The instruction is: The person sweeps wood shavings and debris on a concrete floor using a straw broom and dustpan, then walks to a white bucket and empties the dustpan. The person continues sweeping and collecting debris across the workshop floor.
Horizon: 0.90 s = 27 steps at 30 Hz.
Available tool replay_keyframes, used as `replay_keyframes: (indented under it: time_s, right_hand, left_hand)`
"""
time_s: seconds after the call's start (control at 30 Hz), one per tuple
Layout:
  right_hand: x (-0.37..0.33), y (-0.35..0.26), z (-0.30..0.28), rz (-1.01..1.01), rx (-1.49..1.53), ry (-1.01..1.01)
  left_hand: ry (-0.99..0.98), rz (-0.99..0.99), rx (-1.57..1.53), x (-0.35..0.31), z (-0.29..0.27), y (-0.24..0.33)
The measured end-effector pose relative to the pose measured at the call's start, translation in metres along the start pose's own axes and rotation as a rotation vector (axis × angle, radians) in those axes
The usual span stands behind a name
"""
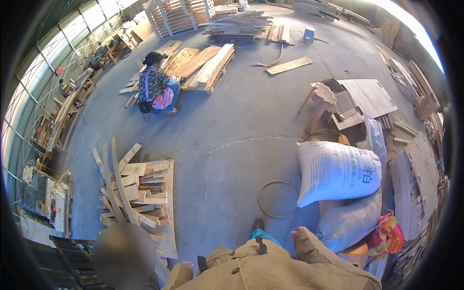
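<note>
Only a small part of my left hand (187,265) shows beyond its tan sleeve, low in the view beside my jacket (237,263). My right hand (297,231) barely comes out of the other sleeve; its fingers are too hidden to read. Nearest to the right hand is a tied, full pale sack (350,224), with a white printed sack (338,171) lying on it. Left of my left hand, a pile of wood offcuts (140,193) rests on a wooden pallet or board (167,212). I see nothing held in either hand.
A loop of hose or cable (260,195) lies on the concrete floor ahead. Beyond the sacks stands a wooden stool (323,95). A person (157,84) crouches by stacked planks (193,65) at far left. A blurred round shape (124,256) covers the lower left.
</note>
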State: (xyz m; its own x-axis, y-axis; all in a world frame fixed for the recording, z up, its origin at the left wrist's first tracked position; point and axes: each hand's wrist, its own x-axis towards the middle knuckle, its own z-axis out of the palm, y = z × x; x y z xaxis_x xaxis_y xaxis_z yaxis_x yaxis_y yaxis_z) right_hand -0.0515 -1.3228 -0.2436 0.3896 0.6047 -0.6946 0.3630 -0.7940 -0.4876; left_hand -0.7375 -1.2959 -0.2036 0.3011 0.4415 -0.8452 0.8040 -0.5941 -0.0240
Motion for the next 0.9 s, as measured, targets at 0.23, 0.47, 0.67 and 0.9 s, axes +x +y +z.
replay_keyframes:
  time_s: [0.23, 0.47, 0.67, 0.9]
  right_hand:
    - [0.097, -0.152, -0.113, -0.002, 0.315, 0.089]
    - [0.118, -0.114, -0.125, 0.132, 0.190, 0.075]
    - [0.053, -0.117, -0.156, 0.361, 0.160, 0.060]
    - [0.081, -0.195, -0.189, 0.411, 0.288, 0.104]
  left_hand:
    - [0.421, -0.290, -1.365, 0.040, -0.227, 0.024]
    - [-0.005, -0.327, -1.001, 0.158, -0.296, -0.040]
    - [-0.015, -0.237, -0.718, 0.298, -0.390, -0.094]
    - [0.222, -0.181, -0.527, 0.400, -0.629, -0.132]
